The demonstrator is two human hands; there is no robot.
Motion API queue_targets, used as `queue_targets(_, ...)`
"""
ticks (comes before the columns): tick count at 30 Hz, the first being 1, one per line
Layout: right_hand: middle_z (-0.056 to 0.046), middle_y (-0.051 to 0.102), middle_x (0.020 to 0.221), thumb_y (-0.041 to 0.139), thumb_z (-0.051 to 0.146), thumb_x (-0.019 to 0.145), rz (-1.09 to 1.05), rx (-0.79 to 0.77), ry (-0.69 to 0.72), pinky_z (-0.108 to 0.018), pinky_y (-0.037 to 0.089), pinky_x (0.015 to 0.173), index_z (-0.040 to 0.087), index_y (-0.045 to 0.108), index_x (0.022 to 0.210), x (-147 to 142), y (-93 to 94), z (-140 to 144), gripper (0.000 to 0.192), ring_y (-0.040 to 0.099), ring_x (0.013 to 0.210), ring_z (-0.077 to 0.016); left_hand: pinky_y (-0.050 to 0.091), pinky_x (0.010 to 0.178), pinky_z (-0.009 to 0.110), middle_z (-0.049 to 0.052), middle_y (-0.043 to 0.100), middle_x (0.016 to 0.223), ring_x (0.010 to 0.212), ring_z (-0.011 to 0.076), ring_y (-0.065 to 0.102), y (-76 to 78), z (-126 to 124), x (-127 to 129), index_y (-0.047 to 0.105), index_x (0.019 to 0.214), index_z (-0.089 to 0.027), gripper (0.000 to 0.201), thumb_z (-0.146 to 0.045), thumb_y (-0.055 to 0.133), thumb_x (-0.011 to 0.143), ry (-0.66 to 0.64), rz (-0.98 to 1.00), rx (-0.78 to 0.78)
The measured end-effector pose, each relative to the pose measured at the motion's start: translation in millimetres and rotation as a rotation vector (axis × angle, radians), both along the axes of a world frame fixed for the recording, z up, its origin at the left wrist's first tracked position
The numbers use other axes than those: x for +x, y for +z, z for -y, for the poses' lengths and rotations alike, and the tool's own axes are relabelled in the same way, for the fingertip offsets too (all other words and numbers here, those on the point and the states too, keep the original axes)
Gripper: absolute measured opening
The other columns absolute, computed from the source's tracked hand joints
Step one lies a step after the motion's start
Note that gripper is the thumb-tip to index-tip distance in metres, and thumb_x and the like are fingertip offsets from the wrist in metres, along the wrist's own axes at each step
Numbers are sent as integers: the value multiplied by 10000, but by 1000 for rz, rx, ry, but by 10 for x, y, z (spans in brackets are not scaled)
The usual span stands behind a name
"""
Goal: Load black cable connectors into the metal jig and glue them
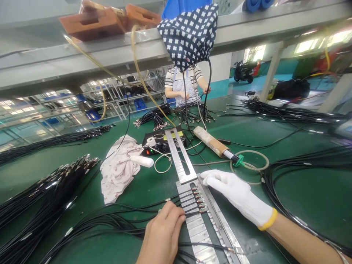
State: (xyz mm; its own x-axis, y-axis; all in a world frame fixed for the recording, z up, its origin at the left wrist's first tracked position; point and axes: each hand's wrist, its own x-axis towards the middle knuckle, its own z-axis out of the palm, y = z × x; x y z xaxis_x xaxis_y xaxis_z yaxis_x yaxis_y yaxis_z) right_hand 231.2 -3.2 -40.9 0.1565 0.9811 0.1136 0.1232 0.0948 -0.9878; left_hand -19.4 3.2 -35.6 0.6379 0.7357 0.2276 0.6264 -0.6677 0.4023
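Bare left hand [162, 234] pinching thin black cables [121, 220] near slotted metal jig [196, 220]; white-gloved right hand [239, 196] flat, fingers loose, on jig's far right edge.

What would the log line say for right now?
left hand: pressing black cables | right hand: gloved, on metal jig | co-worker: opposite

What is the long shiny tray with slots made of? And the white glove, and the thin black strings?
The tray looks like bare metal: silvery grey, with glints. The glove on the right hand seems knitted cloth, soft and matte, with a yellow cuff. The strings are probably plastic-coated cables, glossy black with metal tips.
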Motion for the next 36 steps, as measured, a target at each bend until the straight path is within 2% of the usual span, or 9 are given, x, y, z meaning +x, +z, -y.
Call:
queue_targets(5, -64, 771, 1073, 638, 441, 831, -3, 1, 11, -420, 532, 988, 215, 749, 919, -31, -8, -2, 267, 693, 1036, -265, 512, 668, 275, 18, 633, 899, 728, 176, 661, 7, 17, 66, 615, 960, -235, 260, -176, 371, 1027, -4, -32, 114)
queue_targets(15, -53, 766, 1080, 596, 440, 842, 141, 8, 3, -419, 505, 1021, 233, 738, 881, -80, 115, 72, 254, 682, 1068, -267, 525, 645, 313, 36, 642, 902, 731, 205, 674, 32, 18, 110, 629, 959, -214, 296, -134, 348, 1008, 11, -127, 171)
queue_targets(17, -52, 763, 1085, 588, 443, 847, 165, 3, 2, -416, 502, 1023, 236, 736, 873, -81, 134, 82, 256, 679, 1069, -266, 523, 665, 313, 36, 642, 912, 743, 203, 669, 15, 6, 121, 626, 954, -214, 301, -141, 340, 1013, 11, -113, 138)
queue_targets(22, -48, 748, 1119, 542, 422, 866, 317, 13, -28, -442, 496, 1015, 255, 714, 829, -87, 147, 110, 243, 665, 1079, -273, 506, 741, 300, 32, 629, 932, 808, 187, 652, -25, -6, 119, 614, 949, -218, 285, -201, 345, 1040, 25, -39, -67)
queue_targets(25, -38, 724, 1157, 555, 382, 843, 516, -23, -75, -470, 495, 1008, 274, 715, 939, -116, 150, 132, 215, 644, 1112, -281, 487, 741, 287, 33, 623, 918, 819, 180, 649, -22, 4, 105, 615, 929, -207, 265, -197, 371, 1032, 21, -9, -149)
queue_targets(29, -76, 648, 1324, 629, 330, 777, 716, -103, -103, -480, 496, 1008, 251, 690, 1164, -196, 159, 167, 399, 608, 1190, -306, 468, 739, 273, 33, 628, 904, 828, 179, 647, -2, 10, 106, 628, 927, -201, 244, -166, 404, 1015, 9, 33, -187)
queue_targets(33, -143, 552, 1456, 702, 342, 733, 841, -35, -72, -516, 424, 1097, 177, 627, 1324, -277, 81, 180, 618, 516, 1319, -350, 470, 743, 260, 31, 633, 903, 832, 174, 646, 4, -14, 113, 652, 964, -200, 237, -133, 428, 1004, -13, 51, -188)
queue_targets(36, -179, 539, 1463, 729, 365, 729, 895, 23, -65, -542, 398, 1117, 137, 599, 1363, -307, -21, 165, 686, 485, 1348, -370, 479, 706, 246, 29, 629, 879, 792, 163, 642, 9, -20, 112, 660, 941, -191, 255, -102, 428, 1000, -39, 15, -145)
